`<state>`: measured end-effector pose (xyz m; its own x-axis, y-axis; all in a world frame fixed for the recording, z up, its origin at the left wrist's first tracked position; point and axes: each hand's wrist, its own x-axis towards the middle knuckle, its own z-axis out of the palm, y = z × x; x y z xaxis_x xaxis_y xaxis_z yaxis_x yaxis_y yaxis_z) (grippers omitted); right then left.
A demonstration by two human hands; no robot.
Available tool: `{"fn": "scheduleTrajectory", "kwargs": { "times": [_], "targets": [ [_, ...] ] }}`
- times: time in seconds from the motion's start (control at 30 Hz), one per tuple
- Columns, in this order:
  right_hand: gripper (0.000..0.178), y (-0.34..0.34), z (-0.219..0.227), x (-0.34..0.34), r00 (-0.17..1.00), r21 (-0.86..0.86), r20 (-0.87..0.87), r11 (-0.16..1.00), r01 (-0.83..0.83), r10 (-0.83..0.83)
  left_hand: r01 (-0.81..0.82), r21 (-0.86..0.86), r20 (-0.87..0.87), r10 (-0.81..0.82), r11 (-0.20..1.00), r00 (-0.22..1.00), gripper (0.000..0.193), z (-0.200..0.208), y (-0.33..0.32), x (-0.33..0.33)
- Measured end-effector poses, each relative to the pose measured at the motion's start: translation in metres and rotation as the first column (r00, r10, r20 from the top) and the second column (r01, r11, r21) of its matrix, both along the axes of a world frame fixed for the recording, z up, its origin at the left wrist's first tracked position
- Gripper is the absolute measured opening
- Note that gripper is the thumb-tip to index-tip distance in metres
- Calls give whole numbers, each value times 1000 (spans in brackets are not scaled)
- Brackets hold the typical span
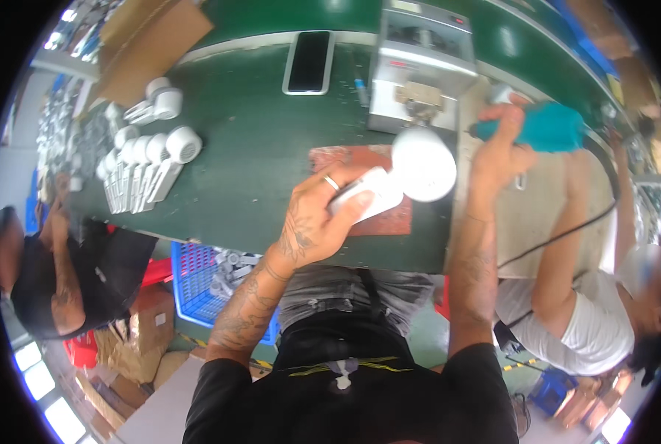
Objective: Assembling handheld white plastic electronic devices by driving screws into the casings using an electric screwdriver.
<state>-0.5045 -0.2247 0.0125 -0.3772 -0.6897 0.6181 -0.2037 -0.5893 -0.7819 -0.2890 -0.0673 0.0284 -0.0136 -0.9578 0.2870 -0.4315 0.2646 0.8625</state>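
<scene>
My left hand (319, 214), with a ring on one finger, is closed round the handle of a white hand shower (423, 164). Its round head points right, over a worn reddish mat (382, 223) on the green bench. To the right, my right hand (504, 152) is raised and wrapped round the front end of a teal corded power tool (552, 127). The tool lies roughly level, its tip toward the left and partly hidden by my fingers. A gap separates the tool from the shower head.
A grey machine (423, 66) stands behind the mat. Several white hand showers (184, 144) lie in a row at the left. A phone (309, 63) is at the back, a cardboard box (149, 44) at the far left. Co-workers sit either side; a black cord (560, 235) hangs at the right.
</scene>
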Motion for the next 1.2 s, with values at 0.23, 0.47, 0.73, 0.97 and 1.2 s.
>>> {"fn": "scheduleTrajectory", "kwargs": {
  "times": [0.23,0.47,0.73,0.97,1.2],
  "targets": [
    [38,13,8,15,1000,86,9,996,-11,10,-241,341,-636,412,908,653,54,4,14,53],
    [44,18,9,20,1000,194,-2,981,-14,15,-319,374,-771,483,871,415,62,-17,32,85],
    [46,18,11,24,997,174,-70,984,35,-23,-188,328,-879,372,926,300,60,-27,38,94],
    [48,16,8,17,999,155,3,987,-36,36,-567,409,-184,673,715,716,41,-32,49,95],
    [46,14,7,15,999,143,-31,990,14,-9,-646,-36,440,593,762,675,52,-39,78,123]
  ]
}}
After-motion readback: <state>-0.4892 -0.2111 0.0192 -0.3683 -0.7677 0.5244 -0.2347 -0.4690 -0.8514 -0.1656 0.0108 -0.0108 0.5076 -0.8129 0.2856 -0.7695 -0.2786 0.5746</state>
